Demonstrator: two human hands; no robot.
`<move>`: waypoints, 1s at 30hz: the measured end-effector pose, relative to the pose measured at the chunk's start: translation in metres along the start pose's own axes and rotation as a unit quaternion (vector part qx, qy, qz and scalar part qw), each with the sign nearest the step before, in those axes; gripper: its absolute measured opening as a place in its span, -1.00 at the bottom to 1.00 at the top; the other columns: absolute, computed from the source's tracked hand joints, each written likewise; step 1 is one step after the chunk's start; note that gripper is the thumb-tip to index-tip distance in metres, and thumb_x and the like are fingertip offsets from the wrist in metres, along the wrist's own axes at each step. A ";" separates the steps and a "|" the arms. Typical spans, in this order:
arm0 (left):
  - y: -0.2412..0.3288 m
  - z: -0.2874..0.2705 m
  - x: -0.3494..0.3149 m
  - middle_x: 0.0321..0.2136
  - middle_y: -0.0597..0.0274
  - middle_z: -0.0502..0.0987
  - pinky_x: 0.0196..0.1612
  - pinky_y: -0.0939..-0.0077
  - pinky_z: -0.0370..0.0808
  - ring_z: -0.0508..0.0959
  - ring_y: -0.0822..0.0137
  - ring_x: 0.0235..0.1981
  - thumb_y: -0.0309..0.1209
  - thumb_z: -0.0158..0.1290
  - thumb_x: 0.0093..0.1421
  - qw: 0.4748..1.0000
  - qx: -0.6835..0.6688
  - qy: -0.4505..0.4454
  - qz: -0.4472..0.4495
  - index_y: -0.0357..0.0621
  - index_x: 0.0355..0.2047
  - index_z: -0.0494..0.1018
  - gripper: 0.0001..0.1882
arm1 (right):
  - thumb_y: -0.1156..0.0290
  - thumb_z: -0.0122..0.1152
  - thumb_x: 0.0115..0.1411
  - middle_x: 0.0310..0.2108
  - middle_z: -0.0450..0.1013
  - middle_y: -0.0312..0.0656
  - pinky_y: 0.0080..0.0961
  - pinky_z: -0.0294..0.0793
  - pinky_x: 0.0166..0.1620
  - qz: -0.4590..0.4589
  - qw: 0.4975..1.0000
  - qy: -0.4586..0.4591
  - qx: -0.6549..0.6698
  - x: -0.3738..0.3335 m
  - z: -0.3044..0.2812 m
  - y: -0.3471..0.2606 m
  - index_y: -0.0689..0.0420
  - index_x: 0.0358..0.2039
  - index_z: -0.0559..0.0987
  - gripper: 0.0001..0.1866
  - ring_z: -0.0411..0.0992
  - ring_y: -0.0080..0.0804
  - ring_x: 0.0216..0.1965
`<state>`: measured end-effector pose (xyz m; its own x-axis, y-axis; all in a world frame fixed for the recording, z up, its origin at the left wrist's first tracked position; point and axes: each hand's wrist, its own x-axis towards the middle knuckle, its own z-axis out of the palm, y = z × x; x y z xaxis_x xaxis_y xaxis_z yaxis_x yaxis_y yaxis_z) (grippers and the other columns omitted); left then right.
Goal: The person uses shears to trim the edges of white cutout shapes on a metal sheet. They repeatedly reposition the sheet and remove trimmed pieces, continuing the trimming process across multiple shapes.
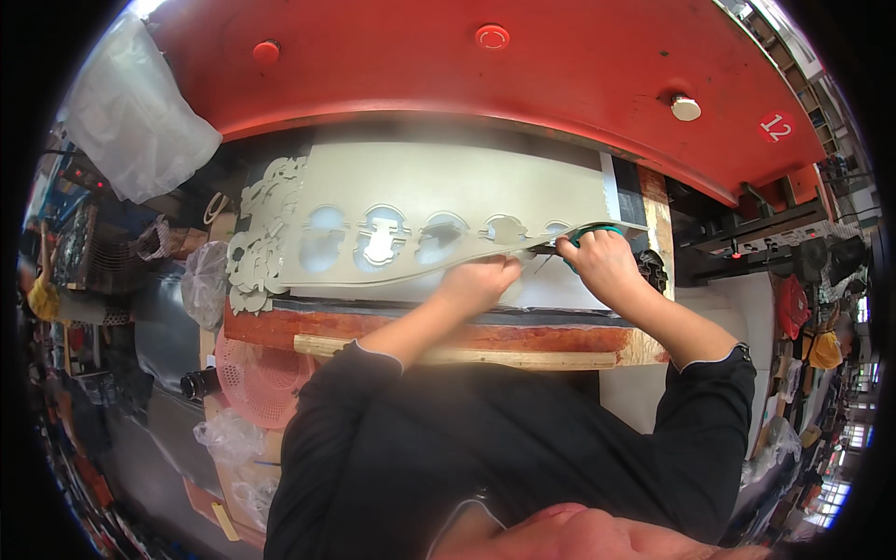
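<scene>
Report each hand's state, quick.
Left hand: closed, gripping the near edge of the pale sheet.
Right hand: closed around green-handled scissors.

Left hand (pixel 483 282) holding near edge of pale sheet (pixel 448 177); right hand (pixel 603 265) gripping green-handled scissors (pixel 600 228).

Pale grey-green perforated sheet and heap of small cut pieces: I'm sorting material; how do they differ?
The sheet is broad and perforated; the cut pieces are small and curvy-edged. The sheet bends upward at right; the pieces lie heaped at left. Both look pale grey-green.
</scene>
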<state>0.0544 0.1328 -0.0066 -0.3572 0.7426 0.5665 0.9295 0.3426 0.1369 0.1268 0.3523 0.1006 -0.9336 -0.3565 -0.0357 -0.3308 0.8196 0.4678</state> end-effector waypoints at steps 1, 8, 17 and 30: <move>0.000 0.000 0.000 -0.53 0.35 0.47 -0.59 0.51 0.44 0.54 0.36 -0.57 -0.42 -0.01 0.03 1.000 0.003 -0.011 0.002 0.04 -0.31 0.43 -0.82 | 0.40 0.08 0.06 -0.54 0.40 -0.29 -0.47 0.38 -0.37 0.003 1.000 0.005 0.002 -0.002 0.001 0.000 -0.01 -0.19 0.42 -0.74 0.46 -0.39 -0.43; -0.005 0.003 0.001 -0.55 0.36 0.47 -0.61 0.51 0.44 0.53 0.37 -0.59 -0.37 -0.01 0.10 1.000 -0.001 -0.008 0.021 0.05 -0.34 0.45 -0.89 | 0.41 0.09 0.04 -0.55 0.37 -0.33 -0.49 0.36 -0.38 0.001 1.000 0.028 0.001 -0.006 0.004 0.006 -0.01 -0.16 0.44 -0.71 0.42 -0.42 -0.44; -0.002 0.007 -0.005 -0.62 0.38 0.46 -0.64 0.52 0.45 0.51 0.38 -0.65 -0.40 -0.06 0.13 0.999 -0.006 -0.026 0.036 0.00 -0.24 0.45 -0.82 | 0.44 0.12 0.02 -0.55 0.41 -0.26 -0.43 0.42 -0.33 0.064 0.992 -0.103 0.024 -0.017 -0.012 0.007 -0.01 -0.34 0.45 -0.85 0.47 -0.34 -0.41; 0.002 -0.008 0.006 -0.49 0.11 0.55 -0.48 0.15 0.53 0.59 0.05 -0.49 -0.01 -0.04 0.21 0.951 -0.114 -0.271 -0.093 -0.01 -0.15 0.44 -0.61 | 0.27 0.29 -0.17 -0.43 0.52 -0.01 -0.18 0.47 -0.21 0.040 0.879 -0.313 0.358 0.001 -0.053 0.043 0.07 -0.04 0.39 -0.40 0.51 0.00 -0.29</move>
<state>0.0553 0.1335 0.0037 -0.4557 0.8899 0.0214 0.8188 0.4096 0.4023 0.1188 0.3635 0.1671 -0.7766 -0.1518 -0.6115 -0.0525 0.9828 -0.1772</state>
